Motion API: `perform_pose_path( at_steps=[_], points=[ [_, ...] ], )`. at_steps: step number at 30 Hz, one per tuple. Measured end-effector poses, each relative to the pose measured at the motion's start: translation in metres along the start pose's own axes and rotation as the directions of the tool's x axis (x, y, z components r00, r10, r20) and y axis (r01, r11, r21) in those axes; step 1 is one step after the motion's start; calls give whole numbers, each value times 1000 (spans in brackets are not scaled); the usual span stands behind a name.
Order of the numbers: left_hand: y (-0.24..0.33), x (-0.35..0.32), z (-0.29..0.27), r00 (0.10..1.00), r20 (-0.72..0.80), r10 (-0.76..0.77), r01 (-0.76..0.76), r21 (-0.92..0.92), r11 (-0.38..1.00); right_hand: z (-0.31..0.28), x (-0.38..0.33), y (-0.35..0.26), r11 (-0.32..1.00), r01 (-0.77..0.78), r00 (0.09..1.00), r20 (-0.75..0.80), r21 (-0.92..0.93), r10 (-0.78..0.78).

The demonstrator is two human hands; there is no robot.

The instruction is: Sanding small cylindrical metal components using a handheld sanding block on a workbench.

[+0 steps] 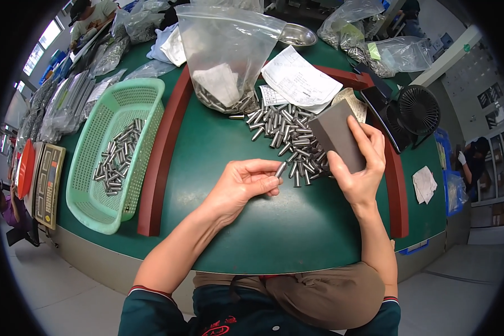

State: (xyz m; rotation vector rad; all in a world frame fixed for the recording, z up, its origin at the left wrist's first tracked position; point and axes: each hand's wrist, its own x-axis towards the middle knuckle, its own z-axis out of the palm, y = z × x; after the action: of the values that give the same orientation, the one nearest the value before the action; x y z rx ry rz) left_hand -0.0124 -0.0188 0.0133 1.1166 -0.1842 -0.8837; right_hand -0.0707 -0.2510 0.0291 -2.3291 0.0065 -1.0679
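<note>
Workshop, green table (246,224), metal pins (288,137), mesh basket (95,190), small fan (419,109)

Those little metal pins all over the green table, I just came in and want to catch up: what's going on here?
A person sits at the green table. Their left hand pinches one small metal pin at the fingertips, while the right hand holds a grey block upright beside a loose pile of pins. More pins lie in a green plastic basket to the left, and a clear bag behind the pile holds others.
</note>
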Motion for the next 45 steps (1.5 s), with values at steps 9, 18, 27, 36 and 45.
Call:
perform_pose_path(
  at_steps=[9,18,27,36,45],
  points=[
    [0,3,-7,999,15,35,-33,-68,997,2,-4,1,1000,1,999,47,-20,0],
    [3,3,-8,999,43,28,-25,-75,997,2,-5,2,1000,-7,998,56,-19,8],
    [4,4,-7,996,84,15,-6,-108,994,2,-5,2,1000,3,999,55,-15,-2],
    [5,4,-7,995,98,-14,23,-89,996,-2,-5,-1,999,-6,994,106,-52,12],
    [4,6,-10,985,172,-28,59,-179,982,-2,-5,-1,999,-13,994,110,-45,18]
  ],
)
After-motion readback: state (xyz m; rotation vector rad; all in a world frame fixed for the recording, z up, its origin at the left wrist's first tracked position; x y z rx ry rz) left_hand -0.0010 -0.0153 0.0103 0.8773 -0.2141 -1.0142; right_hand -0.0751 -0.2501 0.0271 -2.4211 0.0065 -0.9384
